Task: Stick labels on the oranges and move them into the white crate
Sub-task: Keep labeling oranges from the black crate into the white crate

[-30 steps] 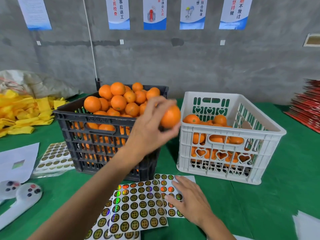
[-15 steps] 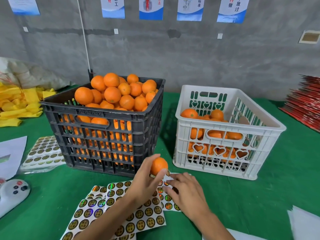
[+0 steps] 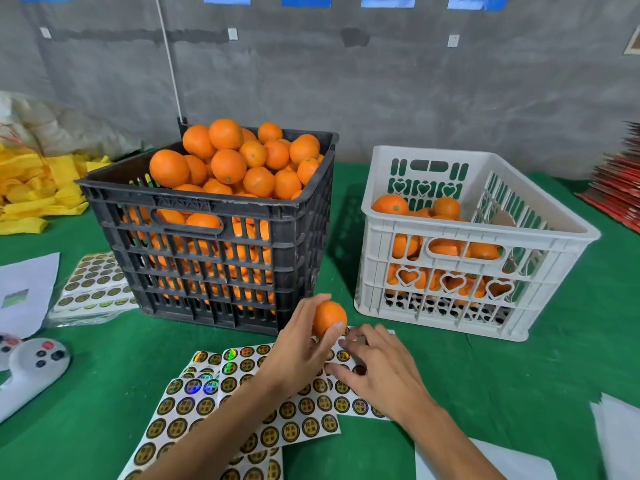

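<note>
My left hand [image 3: 298, 355] grips one orange [image 3: 329, 317] just above the label sheets [image 3: 311, 420], which lie overlapping on the green table and carry round gold stickers. My right hand [image 3: 381, 368] rests on the far end of the sheets, its bent fingertips touching the stickers right under the orange; whether a label is lifted I cannot tell. Behind the hands, the black crate [image 3: 207, 271] is heaped with oranges. To its right, the white crate [image 3: 450, 233] is partly filled with oranges.
A wrapped stack of label sheets [image 3: 93, 285], white paper [image 3: 24, 292] and a white controller [image 3: 31, 368] lie at the left. Yellow foam nets [image 3: 34, 188] are piled at the far left, red cartons [image 3: 620, 188] at the far right. More white paper [image 3: 616, 438] sits at the lower right.
My left hand brought the orange down from crate height to just above the label sheets. My right hand slid forward on the sheets to meet it and has stayed there.
</note>
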